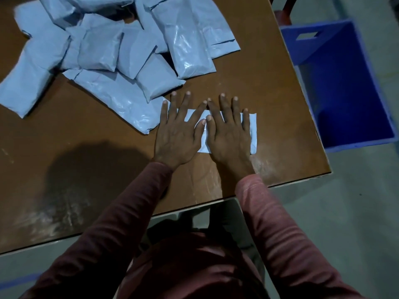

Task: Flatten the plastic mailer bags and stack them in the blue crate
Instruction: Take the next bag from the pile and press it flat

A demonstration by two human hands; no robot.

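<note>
**Both palms flat on one mailer, crate waiting to the right**

Farthest left of the blue crate (319, 46), I see the pile of unflattened mailer bags (103, 61), puffy and overlapping on the bench (259, 78). Nearer the crate is my left hand (177, 134), fingers straight and spread. It presses palm-down on the left end of the mailer bag (253, 134) and grips nothing. That bag lies flat on the bench with its long axis pointing across toward the crate. My right hand (228, 137) is just beside the left, thumbs touching, equally open, and bears down on the end closest to the crate. The crate stands off the bench edge, lower down and well apart from the bag. I judge the right hand is better placed to carry the bag over.
</note>
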